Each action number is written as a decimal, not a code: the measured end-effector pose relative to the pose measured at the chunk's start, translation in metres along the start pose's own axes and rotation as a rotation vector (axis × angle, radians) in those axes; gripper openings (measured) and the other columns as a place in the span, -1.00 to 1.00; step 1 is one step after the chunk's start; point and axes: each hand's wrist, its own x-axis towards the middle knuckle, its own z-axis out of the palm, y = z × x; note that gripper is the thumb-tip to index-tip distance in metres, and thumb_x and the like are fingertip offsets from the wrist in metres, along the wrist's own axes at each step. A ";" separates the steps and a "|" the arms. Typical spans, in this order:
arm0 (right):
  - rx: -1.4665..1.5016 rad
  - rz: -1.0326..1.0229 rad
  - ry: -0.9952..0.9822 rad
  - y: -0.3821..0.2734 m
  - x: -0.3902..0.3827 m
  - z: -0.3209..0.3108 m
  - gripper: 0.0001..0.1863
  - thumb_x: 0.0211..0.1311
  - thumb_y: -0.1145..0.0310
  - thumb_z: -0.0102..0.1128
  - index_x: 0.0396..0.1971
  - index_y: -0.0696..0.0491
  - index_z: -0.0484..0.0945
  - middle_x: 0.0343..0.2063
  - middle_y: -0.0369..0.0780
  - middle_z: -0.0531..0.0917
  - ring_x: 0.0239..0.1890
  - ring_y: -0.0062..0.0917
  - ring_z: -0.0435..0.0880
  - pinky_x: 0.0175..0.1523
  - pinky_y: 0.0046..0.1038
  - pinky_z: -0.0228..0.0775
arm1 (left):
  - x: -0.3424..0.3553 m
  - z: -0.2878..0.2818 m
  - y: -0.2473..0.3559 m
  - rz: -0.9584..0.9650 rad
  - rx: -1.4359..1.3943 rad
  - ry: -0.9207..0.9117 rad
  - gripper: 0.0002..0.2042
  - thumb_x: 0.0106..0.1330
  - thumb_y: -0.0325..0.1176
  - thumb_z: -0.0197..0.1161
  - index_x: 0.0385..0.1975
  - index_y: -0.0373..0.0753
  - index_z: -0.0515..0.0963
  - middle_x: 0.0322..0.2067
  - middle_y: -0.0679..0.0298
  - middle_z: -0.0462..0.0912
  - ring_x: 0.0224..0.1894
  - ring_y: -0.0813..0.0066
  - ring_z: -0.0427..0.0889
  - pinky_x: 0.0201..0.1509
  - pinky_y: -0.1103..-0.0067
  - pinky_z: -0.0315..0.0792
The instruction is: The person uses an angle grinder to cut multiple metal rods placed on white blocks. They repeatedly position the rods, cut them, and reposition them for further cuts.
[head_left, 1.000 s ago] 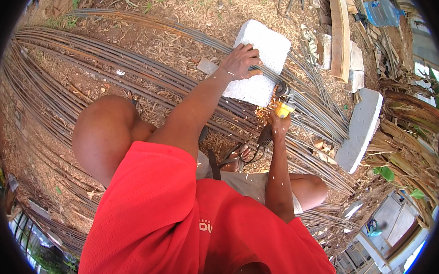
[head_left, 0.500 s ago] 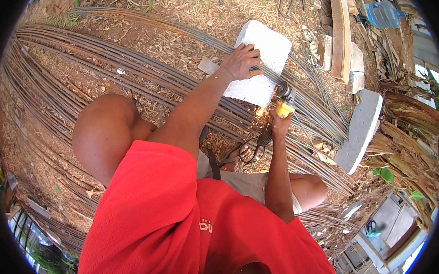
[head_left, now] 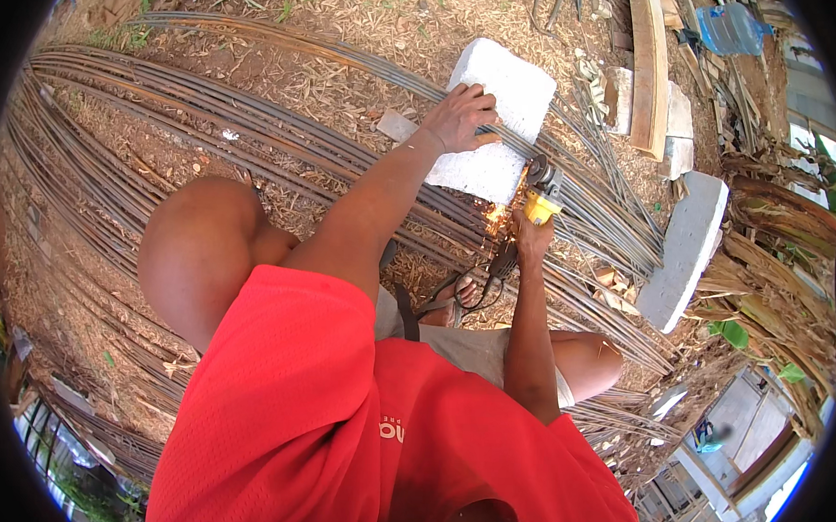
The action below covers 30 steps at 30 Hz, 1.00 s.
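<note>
My left hand (head_left: 460, 121) is closed on several thin steel bars (head_left: 380, 69), which lie across a white block (head_left: 503, 71). The thumb and fingers point right, toward the cut. In my right hand (head_left: 531, 236) is a yellow and black angle grinder (head_left: 541, 208). Its disc (head_left: 538, 169) meets the bars just past the block's right edge. Orange sparks (head_left: 497, 218) fly down and left from there, toward my feet. How deep the disc has cut is hidden.
More long rusty bars (head_left: 210, 103) spread over the ground beneath my arms and legs. A grey slab (head_left: 684, 249) lies by the bars' right ends. Wooden planks (head_left: 650, 75) and a blue water bottle (head_left: 731, 28) are at the far right. Dry leaves cover the soil.
The spray of sparks has shifted slightly in shape. Both hands, the grinder and the bars stay in nearly the same place.
</note>
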 end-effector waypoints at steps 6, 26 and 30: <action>-0.001 -0.061 -0.006 0.005 0.004 -0.002 -0.47 0.14 0.42 0.62 0.08 0.20 0.59 -0.21 -0.22 0.77 -0.28 -0.48 0.73 -0.13 -0.40 0.63 | 0.000 0.000 0.000 -0.017 -0.013 -0.027 -0.64 0.35 0.10 0.52 -0.14 -0.05 0.80 -0.06 0.34 0.65 0.18 0.23 0.54 0.36 0.23 0.42; 0.083 0.072 0.029 -0.010 0.002 0.004 -0.51 0.17 0.49 0.59 0.09 0.15 0.61 -0.22 -0.25 0.74 -0.33 -0.55 0.70 -0.30 -0.44 0.61 | 0.000 -0.002 0.000 0.003 -0.037 0.021 -0.64 0.39 0.12 0.50 -0.16 -0.05 0.81 -0.09 0.34 0.65 0.16 0.20 0.55 0.33 0.23 0.45; 0.042 0.017 0.021 -0.005 0.005 0.003 -0.52 0.16 0.49 0.58 0.09 0.15 0.61 -0.25 -0.26 0.73 -0.36 -0.56 0.69 -0.32 -0.46 0.59 | 0.000 -0.001 -0.001 0.001 -0.021 0.003 -0.65 0.39 0.11 0.51 -0.16 -0.05 0.81 -0.08 0.34 0.65 0.18 0.19 0.55 0.34 0.23 0.46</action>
